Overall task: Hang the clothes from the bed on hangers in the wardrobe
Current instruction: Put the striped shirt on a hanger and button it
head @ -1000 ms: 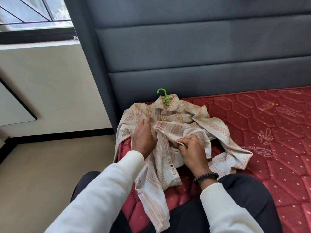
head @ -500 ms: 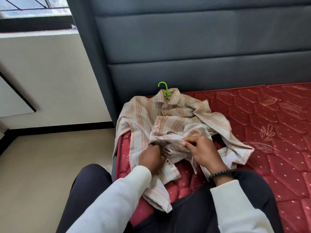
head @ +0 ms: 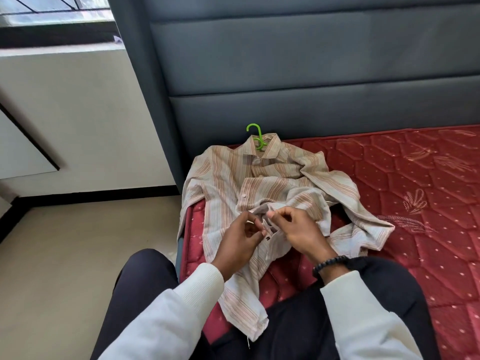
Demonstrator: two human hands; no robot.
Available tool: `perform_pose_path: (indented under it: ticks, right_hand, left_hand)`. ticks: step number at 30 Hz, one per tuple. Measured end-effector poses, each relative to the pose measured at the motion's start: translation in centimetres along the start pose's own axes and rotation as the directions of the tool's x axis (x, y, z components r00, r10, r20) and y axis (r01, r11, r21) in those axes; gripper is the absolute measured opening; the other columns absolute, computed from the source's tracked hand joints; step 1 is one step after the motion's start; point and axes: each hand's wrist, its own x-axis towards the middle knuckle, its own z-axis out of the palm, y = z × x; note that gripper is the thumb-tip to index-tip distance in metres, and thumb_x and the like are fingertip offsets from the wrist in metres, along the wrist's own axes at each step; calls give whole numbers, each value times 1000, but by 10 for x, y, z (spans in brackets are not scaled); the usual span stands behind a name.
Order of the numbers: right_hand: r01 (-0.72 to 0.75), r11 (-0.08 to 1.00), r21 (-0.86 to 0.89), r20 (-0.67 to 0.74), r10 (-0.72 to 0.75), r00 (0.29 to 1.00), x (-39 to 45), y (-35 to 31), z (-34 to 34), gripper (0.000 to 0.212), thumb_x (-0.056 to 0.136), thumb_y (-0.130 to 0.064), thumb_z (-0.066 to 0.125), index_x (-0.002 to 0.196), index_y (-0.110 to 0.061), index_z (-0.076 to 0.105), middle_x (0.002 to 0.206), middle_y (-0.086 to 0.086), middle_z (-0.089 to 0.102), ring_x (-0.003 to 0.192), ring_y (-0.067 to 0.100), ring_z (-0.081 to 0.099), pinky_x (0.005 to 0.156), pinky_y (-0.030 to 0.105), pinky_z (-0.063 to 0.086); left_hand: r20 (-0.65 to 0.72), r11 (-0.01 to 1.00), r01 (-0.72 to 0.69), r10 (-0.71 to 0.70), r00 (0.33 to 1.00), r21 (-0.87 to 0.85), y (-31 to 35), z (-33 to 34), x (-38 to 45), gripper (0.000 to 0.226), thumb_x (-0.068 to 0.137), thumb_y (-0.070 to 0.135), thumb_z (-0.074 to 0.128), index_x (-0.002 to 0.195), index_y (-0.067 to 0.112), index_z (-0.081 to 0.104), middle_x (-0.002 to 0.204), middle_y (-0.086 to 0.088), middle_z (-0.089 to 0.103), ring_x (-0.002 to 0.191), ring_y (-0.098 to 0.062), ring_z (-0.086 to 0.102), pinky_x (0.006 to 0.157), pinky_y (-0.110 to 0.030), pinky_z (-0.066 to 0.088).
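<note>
Item 1, striped shirt (head: 259, 183): I log it spread face-up on the red mattress (head: 389, 183), mostly beyond and beneath both hands, collar at the far end against the headboard, one tail running back between the hands and over the mattress edge toward my view. A sleeve trails out past the right hand, cuff lying on the mattress. Two buttons show on the placket just beyond the left hand.

Item 2, green hanger (head: 255, 137): inside the shirt's collar, well beyond both hands; only hook and neck show, the hook lying against the base of the headboard.

Item 3, left hand (head: 240, 240): fingers curled, thumb and fingertips drawn together at the shirt's front edge. I read this as a pinch on the placket cloth, though the exact contact is small and partly hidden.

Item 4, right hand (head: 298, 229): just beside the left, nearly touching it, fingers curled with thumb and forefinger nipping the opposite front edge of the shirt. A black bead bracelet (head: 330, 263) sits at its wrist, above a white sleeve (head: 363, 315).

Item 5, grey padded headboard (head: 311, 74): upright, beyond the hands, behind the collar.

Item 6, dark trousers (head: 298, 333): below the hands, legs either side of the mattress corner.

Item 7, beige floor (head: 78, 255): out past the left hand.
</note>
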Motion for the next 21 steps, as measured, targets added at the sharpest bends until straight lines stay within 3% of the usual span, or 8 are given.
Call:
perform_pose_path:
  ticks: [4,9,12,14,17,21]
  right_hand:
    - [27,999,41,81,-31,996,-4,-1,4,7,91,-22,73,91,-15,71,82,-1,74,78,10,69,74,33,59]
    - [134,987,83,-28,-132,991,-9,-6,4,9,88,-19,76,93,-14,71,83,1,75,76,9,70,69,17,53]
    - [191,981,43,-23,-190,981,-14,-8,7,6,87,-18,77,90,-17,71,80,-2,74,74,6,69,67,14,52]
    - [208,977,-42,-42,-210,977,-16,-8,8,5,88,-18,76,90,-18,71,79,-4,73,73,6,68,64,13,51]
    - [207,974,-87,-94,-215,972,-16,-5,6,5,88,-21,75,90,-19,71,77,-6,72,72,4,67,64,15,52]
    - [236,960,-153,-77,-250,965,-15,-3,7,6,90,-25,74,91,-19,71,78,-8,71,73,2,66,65,14,50]
  left_hand:
    - [-127,997,32,-40,991,-64,2,5,0,26,80,5,79,86,20,59,84,-8,71,82,-21,71,79,-38,56]
    - [-252,987,-13,53,966,159,14,7,-5,26,77,2,80,82,18,60,80,2,69,69,-11,69,64,-20,53]
    - [-262,981,-53,102,960,187,22,11,-8,24,78,1,76,87,15,59,79,2,70,68,-10,68,63,-21,55]
    - [-239,989,-46,79,968,142,23,11,-7,25,80,1,75,93,15,59,82,2,71,73,-7,70,68,-20,56]
    - [-168,998,2,-14,986,-69,22,9,-6,23,86,5,74,98,15,56,87,-6,72,79,-16,71,73,-27,57]
    - [-176,964,72,-120,977,-256,21,5,-5,22,88,3,71,98,12,54,84,-11,69,74,-13,67,64,-22,54]
